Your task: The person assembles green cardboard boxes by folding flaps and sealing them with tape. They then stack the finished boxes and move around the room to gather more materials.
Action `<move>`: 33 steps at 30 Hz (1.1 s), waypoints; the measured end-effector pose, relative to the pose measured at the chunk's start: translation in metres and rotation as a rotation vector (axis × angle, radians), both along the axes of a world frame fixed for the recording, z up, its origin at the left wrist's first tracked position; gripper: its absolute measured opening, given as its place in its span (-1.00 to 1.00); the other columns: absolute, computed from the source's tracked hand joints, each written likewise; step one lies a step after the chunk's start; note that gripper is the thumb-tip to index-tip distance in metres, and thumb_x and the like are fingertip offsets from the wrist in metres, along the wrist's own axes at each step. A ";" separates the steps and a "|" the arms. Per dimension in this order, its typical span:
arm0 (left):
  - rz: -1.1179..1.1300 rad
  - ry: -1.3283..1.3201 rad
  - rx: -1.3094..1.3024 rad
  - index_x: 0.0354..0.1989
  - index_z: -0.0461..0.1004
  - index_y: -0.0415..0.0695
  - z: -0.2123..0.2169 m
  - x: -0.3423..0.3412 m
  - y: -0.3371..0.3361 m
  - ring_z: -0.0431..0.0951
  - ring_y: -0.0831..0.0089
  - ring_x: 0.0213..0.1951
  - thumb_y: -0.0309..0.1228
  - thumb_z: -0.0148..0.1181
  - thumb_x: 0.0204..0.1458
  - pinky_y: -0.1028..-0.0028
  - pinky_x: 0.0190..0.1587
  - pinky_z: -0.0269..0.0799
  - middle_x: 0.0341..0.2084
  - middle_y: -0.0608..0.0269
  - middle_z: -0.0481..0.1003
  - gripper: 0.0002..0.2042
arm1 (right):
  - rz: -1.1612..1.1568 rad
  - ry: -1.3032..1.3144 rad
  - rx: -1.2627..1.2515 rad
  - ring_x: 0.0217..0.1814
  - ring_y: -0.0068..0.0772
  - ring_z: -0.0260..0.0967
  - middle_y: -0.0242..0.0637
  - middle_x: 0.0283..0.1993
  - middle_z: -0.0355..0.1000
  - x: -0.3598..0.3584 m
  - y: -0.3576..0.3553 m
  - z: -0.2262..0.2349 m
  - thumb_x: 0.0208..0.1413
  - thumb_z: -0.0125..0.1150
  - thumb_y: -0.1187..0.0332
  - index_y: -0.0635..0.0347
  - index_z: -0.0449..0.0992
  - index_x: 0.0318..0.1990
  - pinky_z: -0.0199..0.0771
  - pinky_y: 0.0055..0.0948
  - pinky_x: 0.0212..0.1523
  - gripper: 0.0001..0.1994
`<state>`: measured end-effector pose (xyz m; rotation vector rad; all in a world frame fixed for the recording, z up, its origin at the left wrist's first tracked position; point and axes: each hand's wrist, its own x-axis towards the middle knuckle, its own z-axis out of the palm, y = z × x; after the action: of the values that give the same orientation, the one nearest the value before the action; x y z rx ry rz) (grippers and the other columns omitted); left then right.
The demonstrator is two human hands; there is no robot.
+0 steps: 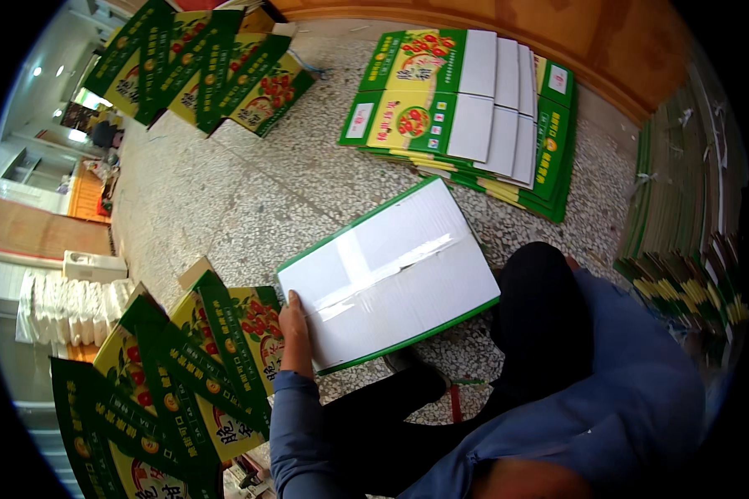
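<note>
A folded carton [391, 274] lies on the speckled floor in front of me, its white underside up, with green edges and a strip of clear tape along the middle seam. My left hand [294, 333] rests on the carton's near left edge, fingers flat against it and thumb on the white face. My right hand is hidden; only my blue sleeves and dark trousers show at the lower right.
Assembled green-and-yellow cartons with fruit pictures are stacked at the lower left [183, 374] and at the upper left [200, 66]. Flat carton blanks [466, 108] lie fanned ahead. Tied bundles of flat card [682, 233] stand on the right. White foam pieces [66, 308] sit far left. A small red object [455, 403] lies by my leg.
</note>
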<state>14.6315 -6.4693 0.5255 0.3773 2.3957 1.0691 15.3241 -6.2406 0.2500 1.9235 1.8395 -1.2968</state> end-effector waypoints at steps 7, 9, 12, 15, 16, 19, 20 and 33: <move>-0.120 0.276 -0.342 -0.07 0.42 -0.54 0.038 0.014 0.016 0.42 -0.26 0.02 0.18 -0.11 0.13 0.11 0.11 0.29 -0.09 -0.48 0.43 -0.22 | 0.111 0.287 0.343 -0.17 -0.02 0.51 0.11 -0.13 0.52 -0.103 0.127 0.085 -0.03 0.32 0.13 0.39 0.48 0.02 0.50 -0.25 -0.15 -0.46; -0.127 0.277 -0.397 -0.04 0.41 -0.54 0.043 0.030 0.001 0.41 -0.26 0.04 0.16 -0.12 0.14 0.11 0.12 0.28 -0.07 -0.47 0.41 -0.24 | 0.295 0.460 0.380 -0.48 -0.47 0.41 -0.26 -0.42 0.50 -0.174 0.158 0.198 0.02 0.23 0.25 0.37 0.52 -0.05 0.47 -0.43 -0.42 -0.60; -0.117 0.275 -0.235 -0.04 0.41 -0.53 0.046 0.056 -0.031 0.39 -0.26 0.05 0.15 -0.18 0.17 0.11 0.14 0.25 -0.09 -0.48 0.42 -0.24 | 0.170 0.499 0.024 -0.48 -0.33 0.42 -0.15 -0.31 0.42 -0.243 0.137 0.353 0.14 0.13 0.08 0.32 0.44 0.03 0.45 -0.38 -0.62 -0.53; -0.188 0.296 -0.082 -0.11 0.44 -0.52 0.040 0.077 -0.050 0.40 -0.22 0.04 0.14 -0.18 0.18 0.10 0.09 0.27 -0.14 -0.47 0.44 -0.26 | 0.009 0.471 -0.122 -0.31 0.06 0.47 0.13 -0.15 0.40 -0.247 0.134 0.334 0.19 0.07 0.00 0.31 0.29 0.15 0.52 -0.01 -0.49 -0.44; -0.085 0.221 -0.085 -0.13 0.45 -0.50 0.039 0.079 -0.060 0.42 -0.18 0.04 0.15 -0.17 0.18 0.10 0.05 0.30 -0.15 -0.43 0.46 -0.26 | -0.063 0.416 -0.202 -0.14 0.24 0.44 0.25 -0.01 0.37 -0.250 0.118 0.312 0.19 0.05 -0.05 0.30 0.16 0.25 0.50 0.21 -0.36 -0.34; 0.359 -0.345 0.104 -0.10 0.50 -0.38 0.016 0.037 -0.124 0.52 0.13 -0.05 0.20 -0.15 0.17 0.20 -0.16 0.45 -0.22 -0.16 0.55 -0.28 | -0.032 0.568 -0.431 -0.01 0.13 0.39 0.14 0.14 0.33 -0.274 0.054 0.255 0.23 -0.02 -0.06 0.37 0.25 0.18 0.38 0.11 -0.06 -0.37; 0.326 -0.514 0.271 -0.07 0.49 -0.32 0.007 0.034 -0.109 0.53 0.22 -0.08 0.18 -0.13 0.17 0.26 -0.20 0.47 -0.22 -0.06 0.55 -0.32 | -0.086 0.712 -0.414 -0.07 0.00 0.41 0.07 0.06 0.39 -0.262 0.063 0.216 0.23 -0.02 -0.03 0.35 0.34 0.08 0.41 -0.03 -0.08 -0.45; -0.237 -0.547 0.915 0.17 0.32 -0.33 0.110 0.039 -0.101 0.46 0.26 0.04 0.07 -0.24 0.26 0.36 0.09 0.34 0.07 -0.02 0.43 -0.36 | 0.025 1.290 -0.170 -0.21 -0.27 0.44 -0.26 -0.14 0.49 -0.332 0.028 0.314 0.15 0.11 0.15 0.18 0.48 -0.02 0.40 -0.35 -0.18 -0.65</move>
<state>14.6708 -6.5708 0.6357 0.5533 1.2540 1.8158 14.9922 -6.2123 0.5644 0.8930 1.9461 -2.9345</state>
